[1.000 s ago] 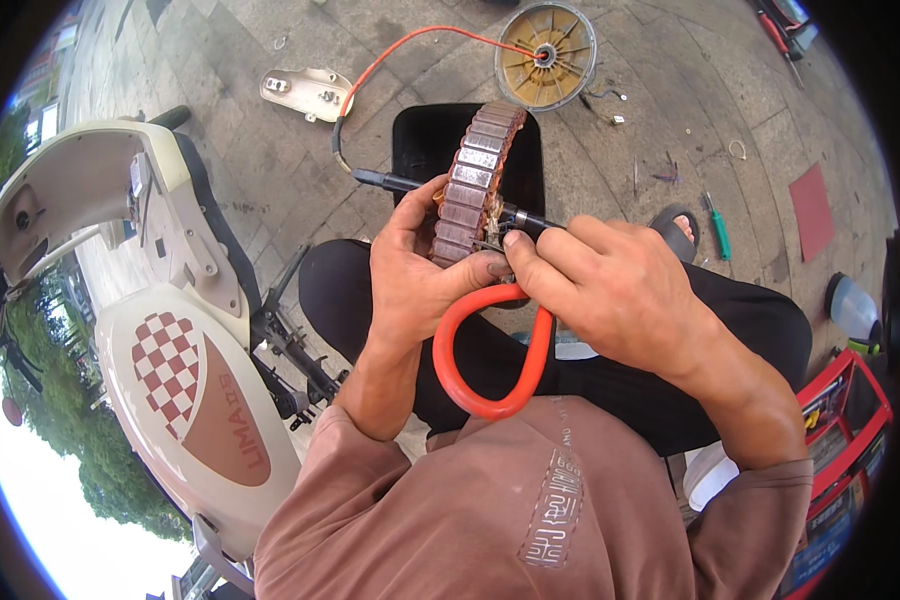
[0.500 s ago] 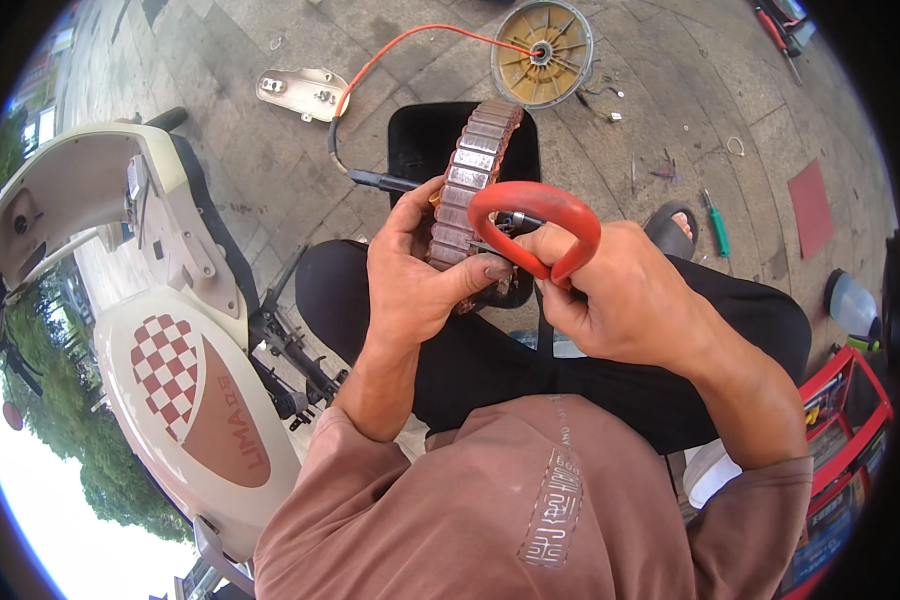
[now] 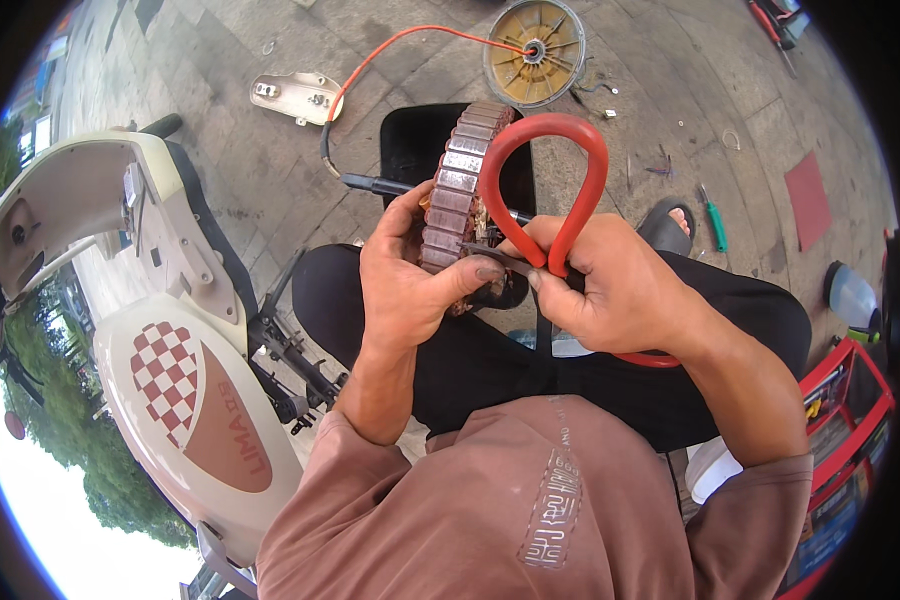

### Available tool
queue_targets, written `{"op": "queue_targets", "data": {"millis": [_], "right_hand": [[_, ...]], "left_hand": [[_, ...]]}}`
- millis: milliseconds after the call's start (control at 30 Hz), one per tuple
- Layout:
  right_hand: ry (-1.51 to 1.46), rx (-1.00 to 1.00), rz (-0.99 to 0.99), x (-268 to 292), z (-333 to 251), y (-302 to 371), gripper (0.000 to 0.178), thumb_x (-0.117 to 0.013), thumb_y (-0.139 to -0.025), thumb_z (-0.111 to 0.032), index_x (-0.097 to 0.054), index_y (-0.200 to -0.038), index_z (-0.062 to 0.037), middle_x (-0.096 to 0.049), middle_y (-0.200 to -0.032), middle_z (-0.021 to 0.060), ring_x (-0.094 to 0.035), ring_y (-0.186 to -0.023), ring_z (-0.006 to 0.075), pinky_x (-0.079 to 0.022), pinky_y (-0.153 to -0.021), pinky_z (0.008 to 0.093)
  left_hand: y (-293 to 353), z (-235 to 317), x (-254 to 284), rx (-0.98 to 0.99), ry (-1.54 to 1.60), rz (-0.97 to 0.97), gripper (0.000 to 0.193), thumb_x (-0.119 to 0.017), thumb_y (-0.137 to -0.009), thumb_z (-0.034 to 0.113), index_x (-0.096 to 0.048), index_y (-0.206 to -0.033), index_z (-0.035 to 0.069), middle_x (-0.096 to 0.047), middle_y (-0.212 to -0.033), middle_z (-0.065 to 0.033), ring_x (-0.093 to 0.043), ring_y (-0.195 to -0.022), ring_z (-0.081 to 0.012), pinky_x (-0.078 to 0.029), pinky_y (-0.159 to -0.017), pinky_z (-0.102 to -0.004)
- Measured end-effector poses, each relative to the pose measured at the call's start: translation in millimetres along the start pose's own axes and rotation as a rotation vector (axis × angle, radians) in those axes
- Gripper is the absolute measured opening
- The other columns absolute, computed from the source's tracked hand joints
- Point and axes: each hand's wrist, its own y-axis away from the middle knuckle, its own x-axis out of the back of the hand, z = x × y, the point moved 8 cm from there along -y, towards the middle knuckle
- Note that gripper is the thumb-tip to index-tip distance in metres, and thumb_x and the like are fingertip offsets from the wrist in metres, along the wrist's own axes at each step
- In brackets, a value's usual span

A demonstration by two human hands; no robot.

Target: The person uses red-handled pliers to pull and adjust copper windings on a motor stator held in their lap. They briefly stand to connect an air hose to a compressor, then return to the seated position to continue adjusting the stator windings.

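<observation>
Upright between my knees stands a ring-shaped motor stator point(image 3: 453, 200) with grey metal teeth and copper windings along its edge. My left hand point(image 3: 402, 280) grips its near left side, thumb across the front and fingers behind. In my right hand point(image 3: 615, 290) are scissors point(image 3: 597, 185) with large red loop handles; one loop rises above the fist and part of the other shows below it. Their dark blades point(image 3: 495, 256) reach the stator's lower right edge beside my left thumb. Whether the tips touch the windings I cannot tell. A dark shaft point(image 3: 375, 184) sticks out left from the stator.
An orange cable point(image 3: 410, 38) runs from the shaft to a round motor cover point(image 3: 558, 80). Behind the stator is a black box-like thing point(image 3: 405, 135). A cream scooter point(image 3: 180, 380) stands left. Right lie a green screwdriver point(image 3: 714, 220), red sheet point(image 3: 808, 205) and red tool box point(image 3: 860, 420).
The scissors have turned in my right hand: the upper red loop now stands higher, the lower loop shows, and the blades have come into clearer view. My left hand keeps its hold.
</observation>
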Motion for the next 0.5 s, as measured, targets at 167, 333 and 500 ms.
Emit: {"op": "queue_targets", "data": {"millis": [167, 333, 500], "right_hand": [[0.115, 0.023, 0.072, -4, -8, 9, 0.017, -0.063, -0.077, -0.001, -0.062, -0.094, 0.0004, -0.063, -0.08, 0.0208, -0.062, -0.074, 0.0419, -0.049, -0.064, 0.045], [0.135, 0.211, 0.069, -1, -15, 2, 0.014, -0.057, -0.075, 0.005, -0.058, -0.088, 0.0012, -0.053, -0.068, 0.0154, -0.055, -0.058, 0.033, -0.042, -0.054, 0.0379], [0.078, 0.17, 0.069, -2, -8, 4, 0.015, -0.057, -0.075, 0.004, -0.059, -0.09, 0.0013, -0.053, -0.068, 0.0162, -0.055, -0.06, 0.0343, -0.043, -0.055, 0.0385]], "left_hand": [[0, 0, -1, -0.017, 0.006, -0.001, 0.082, -0.092, -0.067, 0.007, -0.049, -0.135, -0.005, -0.064, -0.114, -0.0105, -0.066, -0.092, -0.0138, -0.057, -0.066, -0.0233], [1, 0, 1, 0.011, -0.044, -0.008, 0.084, -0.093, -0.066, 0.008, -0.048, -0.136, -0.005, -0.064, -0.113, -0.0106, -0.067, -0.091, -0.0139, -0.057, -0.068, -0.0242], [1, -1, 1, 0.004, -0.029, -0.002, 0.085, -0.092, -0.066, 0.007, -0.048, -0.136, -0.006, -0.065, -0.113, -0.0113, -0.067, -0.09, -0.0141, -0.057, -0.069, -0.0244]]}}
